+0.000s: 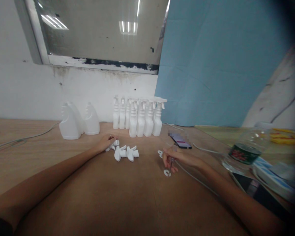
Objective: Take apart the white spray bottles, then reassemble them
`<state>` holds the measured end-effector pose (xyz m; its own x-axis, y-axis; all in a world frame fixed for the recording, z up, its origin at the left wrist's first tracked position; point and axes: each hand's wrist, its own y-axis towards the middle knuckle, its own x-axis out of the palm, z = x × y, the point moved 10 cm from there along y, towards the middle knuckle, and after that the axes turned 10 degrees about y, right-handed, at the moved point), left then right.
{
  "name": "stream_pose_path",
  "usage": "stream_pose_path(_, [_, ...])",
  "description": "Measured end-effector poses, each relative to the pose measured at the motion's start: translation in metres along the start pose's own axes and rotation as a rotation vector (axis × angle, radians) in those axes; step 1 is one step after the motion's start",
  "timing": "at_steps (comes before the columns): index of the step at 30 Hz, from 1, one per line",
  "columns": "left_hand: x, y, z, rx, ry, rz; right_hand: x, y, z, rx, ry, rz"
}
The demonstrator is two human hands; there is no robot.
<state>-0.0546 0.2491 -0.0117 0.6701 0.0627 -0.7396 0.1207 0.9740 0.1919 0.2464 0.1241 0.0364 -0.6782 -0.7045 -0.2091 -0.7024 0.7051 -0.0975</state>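
Note:
My left hand (107, 143) is closed around a white spray trigger head (111, 147); part of it is hidden by the fingers. Two more white trigger heads, one nearer (119, 153) and one further right (132, 153), lie on the table beside it. In my right hand (174, 155) is a thin metal tool (170, 166), pointing down; its exact kind is too small to tell. A flat white ring (167, 172) is at its tip, and I cannot tell whether it is gripped. A few more white rings (160, 153) lie just left of that hand.
Several white spray bottles (144, 121) with trigger heads stand at the back. White bottles without heads (70, 123) stand left. A phone (180, 141), a clear water bottle (245, 152), a dark flat device (257, 191) and a cable (196, 178) are right on the wooden table (100, 200).

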Motion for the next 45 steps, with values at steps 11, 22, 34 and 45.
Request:
stream_pose_path(11, [0.000, -0.002, -0.006, -0.066, 0.026, -0.021, -0.065, -0.007, -0.010, -0.103, -0.081, 0.531])
stream_pose_path(22, [0.002, -0.008, 0.006, 0.022, 0.022, -0.060, -0.059, 0.001, 0.006, -0.073, -0.146, 0.521])
stream_pose_path(34, [-0.045, 0.055, 0.075, 0.104, 0.019, 0.207, -0.076, -0.006, 0.001, -0.113, -0.252, 0.618])
stream_pose_path(45, [-0.048, 0.105, 0.145, 0.086, 0.093, 0.422, -0.068, -0.009, -0.011, -0.159, -0.257, 0.627])
